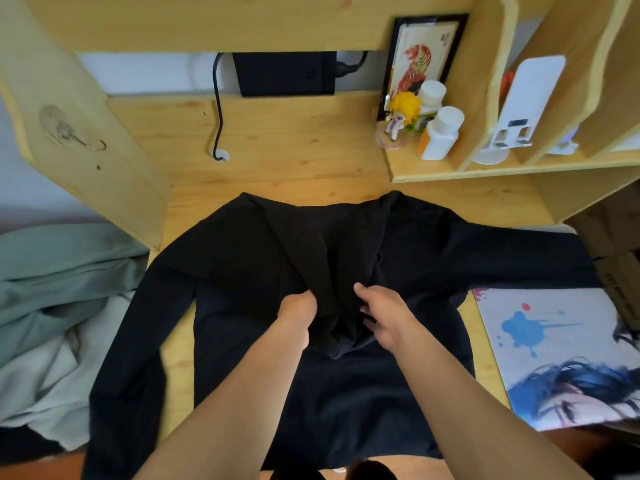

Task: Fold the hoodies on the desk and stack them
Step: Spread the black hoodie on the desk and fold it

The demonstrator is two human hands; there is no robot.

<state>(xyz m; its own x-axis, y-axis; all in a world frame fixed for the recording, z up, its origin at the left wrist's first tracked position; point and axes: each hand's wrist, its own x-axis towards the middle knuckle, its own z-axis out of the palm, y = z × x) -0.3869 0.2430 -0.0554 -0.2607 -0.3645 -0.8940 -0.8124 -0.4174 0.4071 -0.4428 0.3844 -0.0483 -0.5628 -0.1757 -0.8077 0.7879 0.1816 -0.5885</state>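
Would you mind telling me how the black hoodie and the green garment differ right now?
The black hoodie lies spread on the desk with sleeves out; the green garment sits crumpled off its left edge. Both hands, left hand and right hand, grip the black hoodie's middle fold; nothing touches the green garment. Neither is folded yet.

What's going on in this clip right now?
A person is working on a black hoodie spread flat on the wooden desk, both sleeves stretched out to the sides. The left hand grips a bunched ridge of fabric at the middle of the garment, and the right hand pinches the same bunch from the other side. No fold shows yet. A heap of grey-green clothes lies off the desk's left edge, and a printed poster lies at the right.
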